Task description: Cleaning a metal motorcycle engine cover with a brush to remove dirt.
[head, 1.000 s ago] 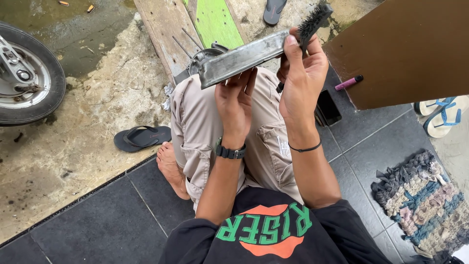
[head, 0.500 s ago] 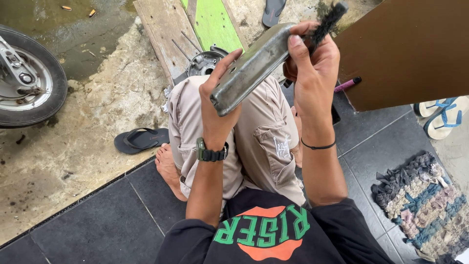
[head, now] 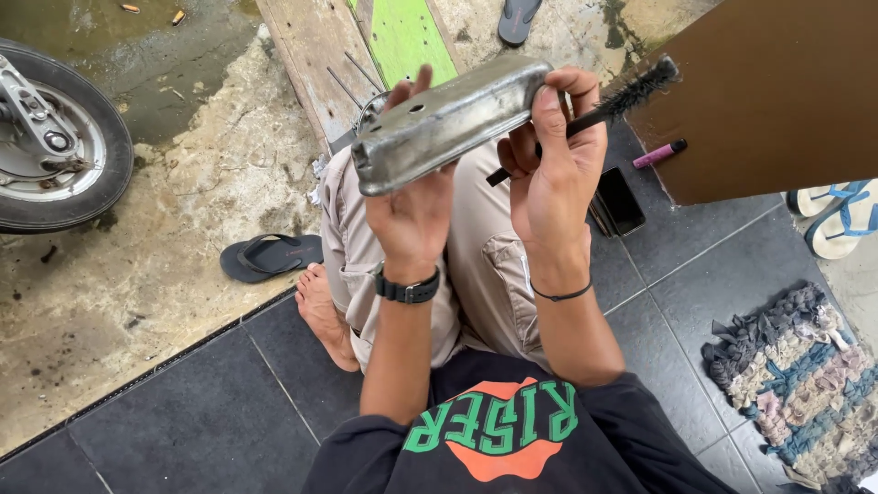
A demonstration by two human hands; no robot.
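We held the grey metal cover (head: 448,123) up over our lap, left hand (head: 416,197) cupping it from beneath, right hand (head: 553,169) gripping its far end and a black brush (head: 604,108). Scrubbing seemed underway; next we needed bristles against metal.

A dark phone (head: 620,201), screen blank, lies on the tiles beside the person's right knee; possibly a second beneath.

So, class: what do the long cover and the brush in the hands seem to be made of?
Cover: probably cast metal, dull grey, scuffed with faint sheen, held by the left hand.
Brush: dark bristles, likely wire or nylon, handle material unclear, in the right hand.
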